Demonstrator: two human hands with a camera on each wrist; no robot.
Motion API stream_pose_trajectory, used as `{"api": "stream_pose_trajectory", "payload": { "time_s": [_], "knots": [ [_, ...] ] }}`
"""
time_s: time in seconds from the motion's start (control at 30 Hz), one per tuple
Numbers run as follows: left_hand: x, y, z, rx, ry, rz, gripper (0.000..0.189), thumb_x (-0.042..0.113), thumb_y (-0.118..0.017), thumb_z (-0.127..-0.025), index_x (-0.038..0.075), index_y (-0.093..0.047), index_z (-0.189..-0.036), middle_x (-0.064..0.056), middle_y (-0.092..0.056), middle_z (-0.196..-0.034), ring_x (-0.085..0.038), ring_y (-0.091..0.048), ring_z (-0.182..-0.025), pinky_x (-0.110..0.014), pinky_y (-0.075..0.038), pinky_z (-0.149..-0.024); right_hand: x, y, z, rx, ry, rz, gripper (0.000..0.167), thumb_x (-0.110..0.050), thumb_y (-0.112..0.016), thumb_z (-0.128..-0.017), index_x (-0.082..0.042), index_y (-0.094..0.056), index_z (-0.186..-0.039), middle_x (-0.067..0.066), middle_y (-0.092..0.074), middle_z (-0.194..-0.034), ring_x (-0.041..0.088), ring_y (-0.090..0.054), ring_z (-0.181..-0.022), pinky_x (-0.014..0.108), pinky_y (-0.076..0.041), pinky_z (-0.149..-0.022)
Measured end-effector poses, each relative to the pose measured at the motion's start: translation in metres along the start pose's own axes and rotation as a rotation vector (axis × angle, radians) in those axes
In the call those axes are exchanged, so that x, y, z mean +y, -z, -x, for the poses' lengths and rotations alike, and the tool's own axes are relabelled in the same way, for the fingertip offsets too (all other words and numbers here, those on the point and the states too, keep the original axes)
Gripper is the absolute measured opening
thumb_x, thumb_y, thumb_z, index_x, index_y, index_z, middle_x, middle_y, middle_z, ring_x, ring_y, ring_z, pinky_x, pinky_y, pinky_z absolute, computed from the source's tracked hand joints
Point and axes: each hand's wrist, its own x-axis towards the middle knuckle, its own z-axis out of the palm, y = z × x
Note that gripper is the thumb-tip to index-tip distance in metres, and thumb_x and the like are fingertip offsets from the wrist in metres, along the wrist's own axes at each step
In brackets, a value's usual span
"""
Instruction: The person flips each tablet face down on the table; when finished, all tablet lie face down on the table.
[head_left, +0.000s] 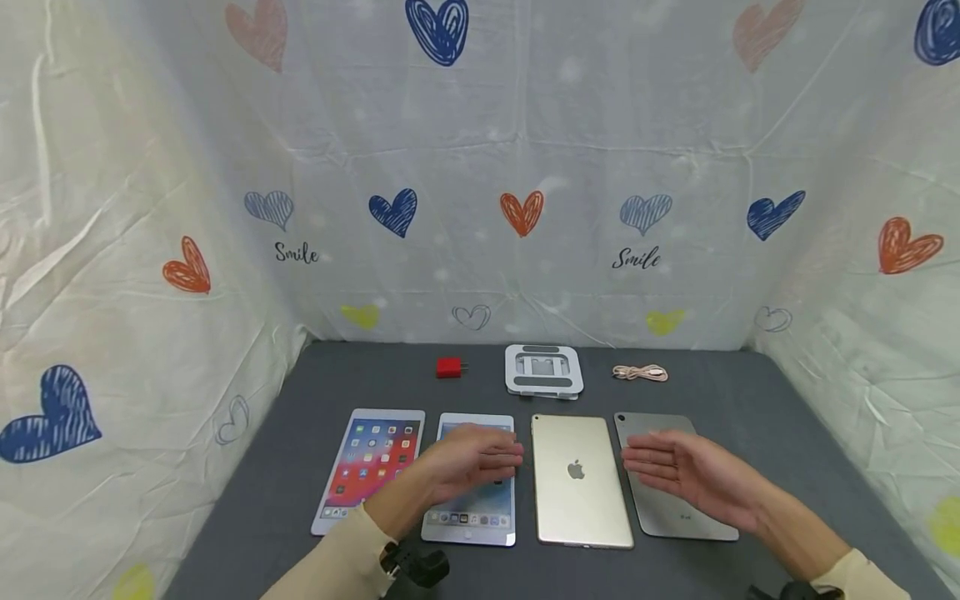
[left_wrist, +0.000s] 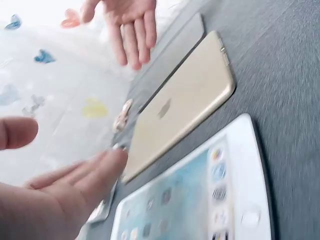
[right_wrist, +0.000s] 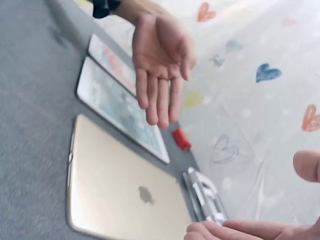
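Observation:
Both hands are held over a row of tablets, palms turned toward each other, fingers straight and holding nothing. My left hand hovers above a white tablet with its screen lit. My right hand is over a grey tablet that lies face down. Between the hands lies a gold tablet, back side up with an apple logo. At the left end, another white tablet shows app icons on a red and blue screen. The right wrist view shows the left palm with fingers extended.
Behind the tablets, a red charger plug, a folded silver stand and a bundled pale cable lie on the dark grey table. White curtains printed with hearts enclose the back and sides.

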Motion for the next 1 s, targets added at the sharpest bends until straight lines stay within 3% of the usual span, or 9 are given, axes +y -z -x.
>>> {"api": "stream_pose_trajectory", "payload": {
  "time_s": [0.2,0.43,0.67,0.83,1.0],
  "knots": [
    [0.009,0.033,0.025,-0.075,-0.028,0.058,0.052,0.017,-0.068,-0.109,-0.009,-0.056,-0.153,-0.023,-0.067,-0.149,-0.036,-0.069,-0.137,-0.045,-0.059,-0.111,-0.012,-0.012,-0.002,-0.107,0.026,-0.057,0.071,-0.031,-0.038,-0.121,0.016,-0.012,-0.168,0.012,-0.057,-0.161,0.018,-0.061,-0.146,0.034,-0.048,-0.125],
    [0.017,0.067,0.054,-0.153,-0.077,0.017,0.055,0.016,-0.069,-0.109,-0.009,-0.054,-0.155,-0.023,-0.067,-0.150,-0.034,-0.069,-0.138,-0.045,-0.058,-0.114,-0.011,-0.036,-0.015,-0.131,0.019,-0.048,0.071,-0.030,-0.042,-0.120,0.017,-0.016,-0.167,0.018,-0.056,-0.162,0.020,-0.060,-0.146,0.034,-0.050,-0.124],
    [0.011,0.092,0.069,-0.087,-0.041,0.030,0.056,0.015,-0.070,-0.109,-0.011,-0.052,-0.155,-0.024,-0.067,-0.149,-0.034,-0.070,-0.136,-0.045,-0.058,-0.114,-0.008,-0.060,-0.034,-0.107,-0.003,-0.063,0.074,-0.032,-0.049,-0.117,0.016,-0.022,-0.166,0.026,-0.051,-0.165,0.029,-0.059,-0.149,0.036,-0.050,-0.124],
    [0.005,0.105,0.069,-0.045,-0.012,0.039,0.063,0.016,-0.069,-0.109,-0.013,-0.044,-0.159,-0.029,-0.059,-0.156,-0.038,-0.065,-0.142,-0.045,-0.058,-0.114,-0.002,-0.072,-0.051,-0.089,-0.011,-0.068,0.076,-0.034,-0.052,-0.116,0.016,-0.023,-0.165,0.032,-0.043,-0.168,0.032,-0.058,-0.149,0.037,-0.050,-0.124],
    [-0.003,0.113,0.066,0.014,0.008,0.036,0.061,0.015,-0.068,-0.109,-0.016,-0.044,-0.156,-0.030,-0.063,-0.151,-0.033,-0.073,-0.131,-0.044,-0.061,-0.110,0.010,-0.081,-0.071,-0.086,-0.009,-0.070,0.076,-0.036,-0.053,-0.115,0.017,-0.027,-0.163,0.036,-0.042,-0.167,0.040,-0.054,-0.152,0.042,-0.046,-0.128]
  ]
}}
